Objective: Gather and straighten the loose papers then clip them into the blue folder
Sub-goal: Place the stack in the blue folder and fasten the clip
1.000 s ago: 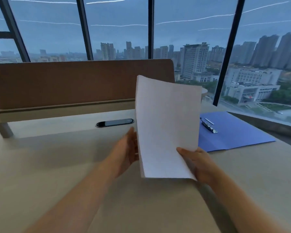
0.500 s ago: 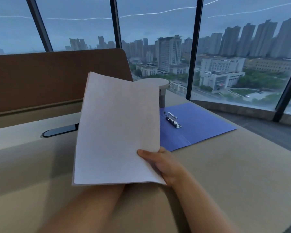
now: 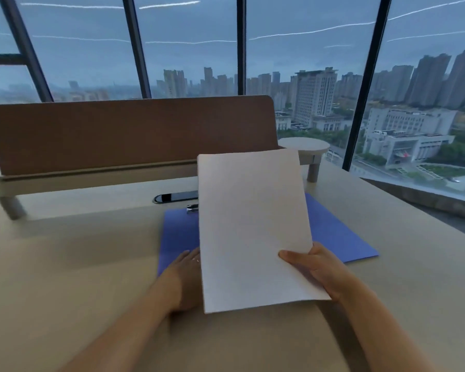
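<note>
The stack of white papers [image 3: 255,229] looks light and floppy, best held by an edge or corner, and it hangs tilted above the open blue folder [image 3: 179,234] on the desk [image 3: 65,264]. The right hand [image 3: 316,269] pinches its lower right corner, thumb on top. The left hand [image 3: 184,275] lies flat at the stack's left edge, its fingers partly hidden, and the folder's metal clip [image 3: 192,208] shows just left of the sheets.

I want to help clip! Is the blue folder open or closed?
Open. The blue folder lies spread flat on the desk, its metal clip showing inside.
</note>
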The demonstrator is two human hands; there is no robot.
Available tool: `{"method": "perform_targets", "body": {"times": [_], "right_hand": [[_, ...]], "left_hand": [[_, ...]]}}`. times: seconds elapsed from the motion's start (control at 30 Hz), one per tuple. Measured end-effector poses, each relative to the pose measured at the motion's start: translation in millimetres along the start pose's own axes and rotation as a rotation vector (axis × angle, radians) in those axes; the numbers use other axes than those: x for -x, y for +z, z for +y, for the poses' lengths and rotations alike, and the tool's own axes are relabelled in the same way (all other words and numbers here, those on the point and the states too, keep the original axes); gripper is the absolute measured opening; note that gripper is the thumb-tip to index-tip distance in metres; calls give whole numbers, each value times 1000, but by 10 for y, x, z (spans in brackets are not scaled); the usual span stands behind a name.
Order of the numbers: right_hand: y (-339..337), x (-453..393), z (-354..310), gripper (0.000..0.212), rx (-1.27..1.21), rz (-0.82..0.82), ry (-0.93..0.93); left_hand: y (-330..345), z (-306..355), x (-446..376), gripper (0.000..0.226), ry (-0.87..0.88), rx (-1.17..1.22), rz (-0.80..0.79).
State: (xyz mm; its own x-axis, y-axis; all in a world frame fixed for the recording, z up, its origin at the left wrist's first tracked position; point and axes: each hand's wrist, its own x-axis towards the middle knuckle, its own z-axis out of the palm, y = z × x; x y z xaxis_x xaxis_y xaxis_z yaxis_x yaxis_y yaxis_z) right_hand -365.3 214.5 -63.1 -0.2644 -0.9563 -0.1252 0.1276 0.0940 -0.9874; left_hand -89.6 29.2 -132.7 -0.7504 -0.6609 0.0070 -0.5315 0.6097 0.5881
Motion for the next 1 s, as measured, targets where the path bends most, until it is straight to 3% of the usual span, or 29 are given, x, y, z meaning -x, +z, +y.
{"method": "perform_targets", "body": {"times": [0.03,0.07,0.13,0.2,0.23,0.3,0.37,0.47,0.63,0.73,0.83,1.0], "right_hand": [[44,13,0,37,11,-10,-4],[87,9,-1,39,14,-12,-6],[202,-47,6,60,0,-26,-13],[362,-127,25,86,17,-42,-19],[442,-164,32,86,39,-36,-22],[618,-222,35,53,63,-25,-19],[808,-282,43,22,104,-11,5],[999,-408,76,21,221,20,14],[1155,-482,-112,6,225,-66,74],[1090,-559,-182,23,238,-86,80],[955,-612,-88,72,296,-91,54],[893,-673,-5,64,285,-160,79]], "left_hand": [[-169,133,242,69,99,-216,30],[-293,99,443,81,110,-270,21],[-536,-39,805,91,-2,-290,92],[-699,-308,1115,86,-67,-263,146],[-745,-404,1247,79,-95,-260,144],[-890,-522,1488,70,-149,-251,210],[-1022,-667,1695,75,-193,-255,247],[-1132,-781,1843,73,-237,-264,323],[-1227,-999,1801,26,-261,-246,498],[-1284,-1055,1785,17,-267,-273,511],[-1311,-1058,1756,9,-269,-286,495],[-1264,-840,1359,7,-298,-323,447]]}}
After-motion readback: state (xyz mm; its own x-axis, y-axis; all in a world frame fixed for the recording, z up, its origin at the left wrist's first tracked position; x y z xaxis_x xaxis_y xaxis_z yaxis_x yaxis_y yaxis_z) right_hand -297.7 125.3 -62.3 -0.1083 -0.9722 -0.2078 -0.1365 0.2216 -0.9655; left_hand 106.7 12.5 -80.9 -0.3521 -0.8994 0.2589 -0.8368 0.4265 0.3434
